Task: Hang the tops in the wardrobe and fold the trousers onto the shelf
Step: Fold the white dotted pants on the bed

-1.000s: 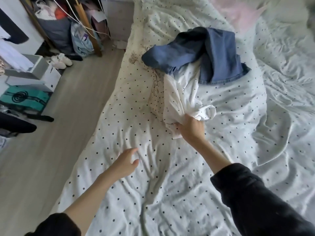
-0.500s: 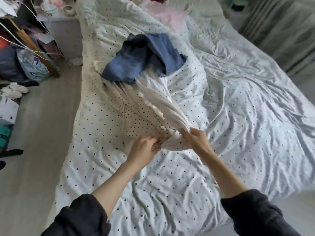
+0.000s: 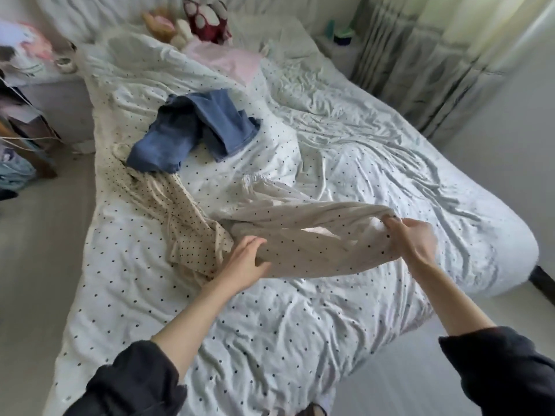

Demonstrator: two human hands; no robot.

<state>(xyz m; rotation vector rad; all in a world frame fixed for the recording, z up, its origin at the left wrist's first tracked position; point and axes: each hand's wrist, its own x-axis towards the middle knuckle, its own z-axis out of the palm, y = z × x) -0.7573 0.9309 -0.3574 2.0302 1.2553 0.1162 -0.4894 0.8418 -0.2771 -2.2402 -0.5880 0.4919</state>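
A person stands at the near end of a bed (image 3: 300, 340) covered in a white quilt with small dark dots, both arms reaching forward in dark sleeves. The left hand (image 3: 244, 264) and the right hand (image 3: 416, 240) each grip one end of a cream dotted garment (image 3: 312, 235), fingers curled round the cloth, which is stretched out sideways between them just above the quilt. A second before, only the right hand had hold of this garment, bunched up near the middle of the bed, while the left hand hovered open; now the left has joined it and the two hands have drawn apart, spreading the cloth wide. That suggests the garment is being opened out to see what it is before it is hung or folded. A second, more densely dotted cream piece (image 3: 180, 223) trails off to the left. Farther up the bed lie crumpled blue jeans (image 3: 195, 130), untouched. Soft toys (image 3: 207, 21) sit at the far end. No wardrobe or shelf is in view.
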